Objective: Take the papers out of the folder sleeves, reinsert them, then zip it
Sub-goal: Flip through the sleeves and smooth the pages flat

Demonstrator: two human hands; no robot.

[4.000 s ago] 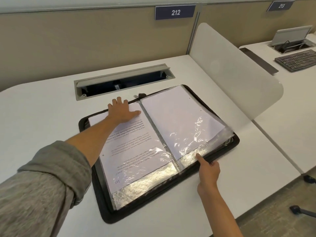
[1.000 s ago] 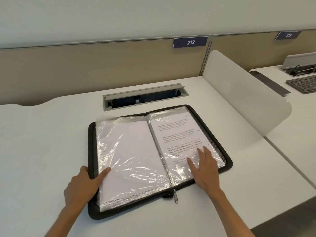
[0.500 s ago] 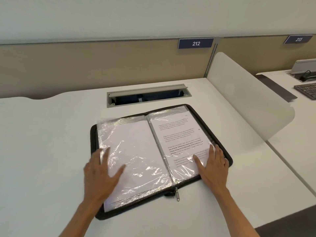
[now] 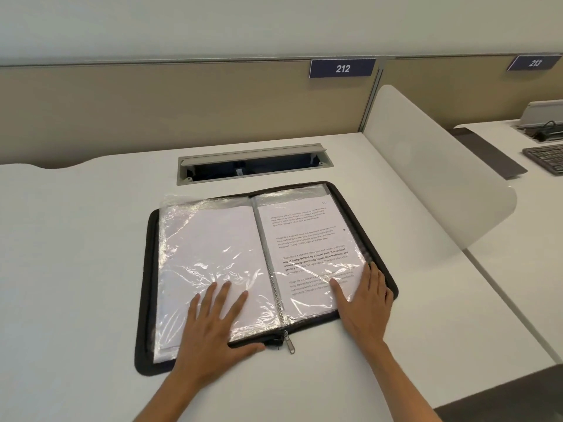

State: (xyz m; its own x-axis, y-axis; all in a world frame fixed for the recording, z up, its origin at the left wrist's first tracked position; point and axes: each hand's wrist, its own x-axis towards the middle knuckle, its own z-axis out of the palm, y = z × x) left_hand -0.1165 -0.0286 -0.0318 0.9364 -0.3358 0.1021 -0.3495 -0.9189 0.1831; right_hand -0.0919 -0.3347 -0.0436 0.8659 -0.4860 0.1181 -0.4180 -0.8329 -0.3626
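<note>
Folder (image 4: pixel 146 300): open flat on counter (image 4: pixel 76 239).
Left hand (image 4: pixel 213 327): fingers straight, pressing blank sleeve (image 4: pixel 207 254).
Right hand (image 4: pixel 367 303): flat on printed page (image 4: pixel 307 242).

Keyboard (image 4: pixel 547 159) cut off at right edge; small print on right page (image 4: pixel 307 248) mostly too blurry to read.

White desk (image 4: pixel 76 239) with open cable hatch (image 4: pixel 254 166), beige partition (image 4: pixel 152 111), frosted divider (image 4: pixel 426 178), pale wall (image 4: pixel 243 25) above.
</note>
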